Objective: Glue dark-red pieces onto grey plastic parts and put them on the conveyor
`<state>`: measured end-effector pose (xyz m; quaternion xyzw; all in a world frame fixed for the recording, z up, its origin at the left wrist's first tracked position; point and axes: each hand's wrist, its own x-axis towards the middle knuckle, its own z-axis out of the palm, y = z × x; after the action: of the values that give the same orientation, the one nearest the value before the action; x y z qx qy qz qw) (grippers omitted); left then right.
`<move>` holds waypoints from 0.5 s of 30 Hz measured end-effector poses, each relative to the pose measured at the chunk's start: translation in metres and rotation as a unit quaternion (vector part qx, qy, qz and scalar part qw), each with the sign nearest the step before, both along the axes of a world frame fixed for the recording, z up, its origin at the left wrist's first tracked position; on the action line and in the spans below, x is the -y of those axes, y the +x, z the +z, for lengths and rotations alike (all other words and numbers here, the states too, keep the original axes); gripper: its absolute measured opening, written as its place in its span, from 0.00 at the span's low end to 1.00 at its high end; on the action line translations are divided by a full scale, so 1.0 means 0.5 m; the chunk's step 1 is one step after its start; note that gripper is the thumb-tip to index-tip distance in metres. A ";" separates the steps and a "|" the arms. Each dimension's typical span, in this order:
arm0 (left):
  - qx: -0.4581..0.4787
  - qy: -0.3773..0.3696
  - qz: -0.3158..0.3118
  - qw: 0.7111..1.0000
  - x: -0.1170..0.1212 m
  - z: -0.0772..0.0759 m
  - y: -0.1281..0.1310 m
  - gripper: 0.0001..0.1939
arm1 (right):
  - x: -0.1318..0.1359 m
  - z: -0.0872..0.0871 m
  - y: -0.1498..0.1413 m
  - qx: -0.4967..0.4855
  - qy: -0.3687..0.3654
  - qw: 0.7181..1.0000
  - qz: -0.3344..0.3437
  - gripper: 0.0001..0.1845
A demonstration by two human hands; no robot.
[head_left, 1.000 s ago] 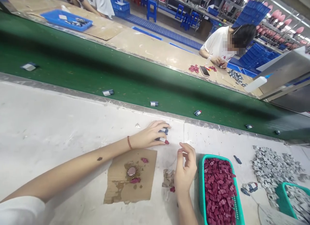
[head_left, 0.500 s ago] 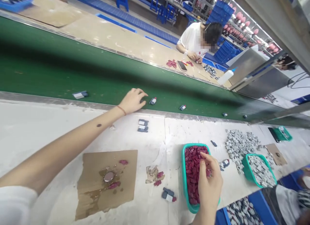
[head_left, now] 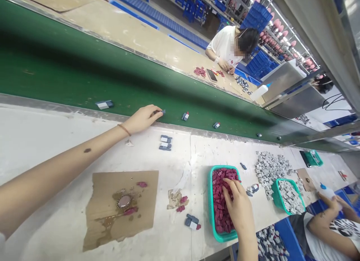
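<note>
Just at the belt's near edge, mid-frame, a small grey part lies at the left hand's loosely curled fingertips, long axis along the green belt. Lower right, the right hand digs curled into red pieces filling the teal basket; what it grips cannot be told.

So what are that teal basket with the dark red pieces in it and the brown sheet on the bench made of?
The teal mesh basket looks like moulded plastic: a smooth rim, latticed walls, uniform colour. The dark red pieces that the right hand digs into seem to be matte plastic or rubber; I cannot tell which. The brown sheet appears to be cardboard, dull, rough-edged and stained.
</note>
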<state>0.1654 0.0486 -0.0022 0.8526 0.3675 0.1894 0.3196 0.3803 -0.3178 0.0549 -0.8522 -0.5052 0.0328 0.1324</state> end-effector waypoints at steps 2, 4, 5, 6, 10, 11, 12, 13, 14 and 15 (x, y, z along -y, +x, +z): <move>0.053 -0.078 0.039 0.995 0.022 0.013 -0.026 0.23 | 0.002 0.005 0.009 -0.035 0.005 0.999 -0.001 0.13; 0.106 -0.166 0.071 0.978 0.048 0.027 -0.056 0.21 | 0.001 0.009 0.015 -0.056 0.012 0.998 -0.008 0.10; 0.127 -0.202 0.083 0.968 0.060 0.034 -0.071 0.20 | 0.000 0.010 0.017 -0.059 0.015 0.998 -0.012 0.09; 0.140 -0.228 0.092 0.959 0.072 0.040 -0.087 0.21 | -0.002 0.012 0.017 -0.061 0.019 0.998 -0.018 0.09; 0.163 -0.303 0.119 0.931 0.108 0.052 -0.151 0.23 | -0.012 0.021 0.015 -0.082 0.028 0.995 -0.040 0.09; 0.158 -0.304 0.126 0.931 0.112 0.053 -0.166 0.22 | -0.014 0.024 0.013 -0.094 0.035 0.994 -0.051 0.10; 0.145 -0.288 0.135 0.937 0.112 0.053 -0.180 0.20 | -0.016 0.027 0.011 -0.110 0.047 0.991 -0.066 0.11; 0.124 -0.257 0.147 0.947 0.109 0.052 -0.191 0.19 | -0.019 0.029 0.007 -0.132 0.068 0.985 -0.083 0.12; 0.101 -0.217 0.163 0.957 0.102 0.050 -0.201 0.17 | -0.023 0.031 0.002 -0.160 0.096 0.977 -0.100 0.13; 0.079 -0.174 0.182 0.965 0.091 0.048 -0.209 0.16 | -0.029 0.032 -0.005 -0.191 0.129 0.966 -0.115 0.15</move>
<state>0.0612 0.0034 0.0216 0.6849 0.5175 0.2445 0.4509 0.3780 -0.3034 0.0707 -0.8581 -0.3693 0.1144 0.3380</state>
